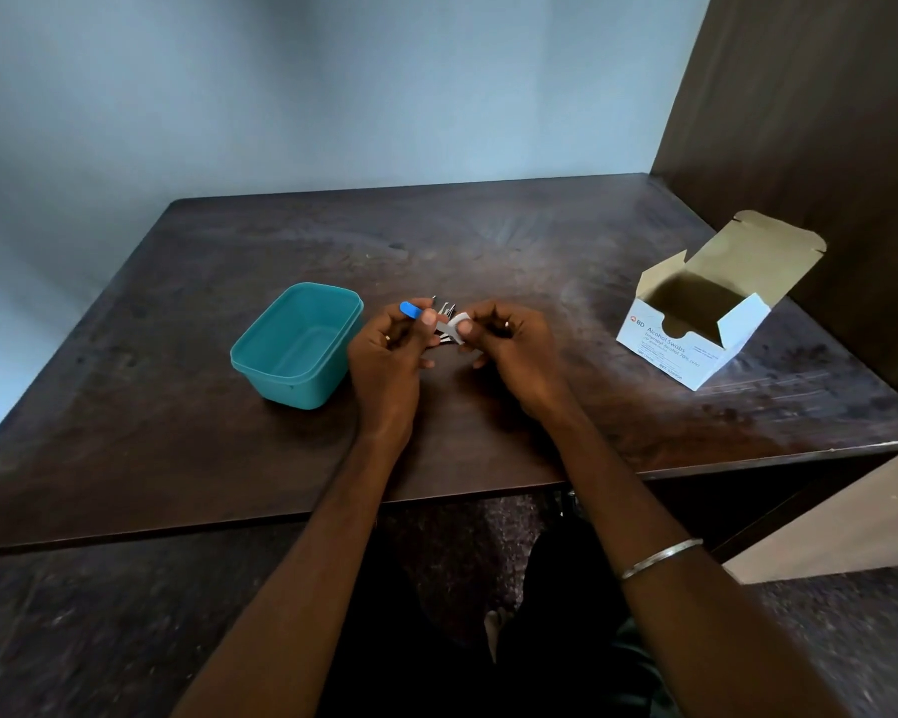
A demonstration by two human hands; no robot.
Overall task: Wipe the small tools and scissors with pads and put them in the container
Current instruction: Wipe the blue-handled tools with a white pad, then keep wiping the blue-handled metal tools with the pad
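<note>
1. Left hand [392, 344] pinches the blue-handled tool [411, 309], its long axis pointing right.
2. Right hand [504, 344] grips the white pad [457, 323] round that shaft.
3. Teal container [296, 344] sits on the counter [540, 241] just left of the left hand, so that hand's nearer for the drop.

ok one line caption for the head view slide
Left hand holds blue-handled tool, right hand wipes it with pad beside teal container.
</note>
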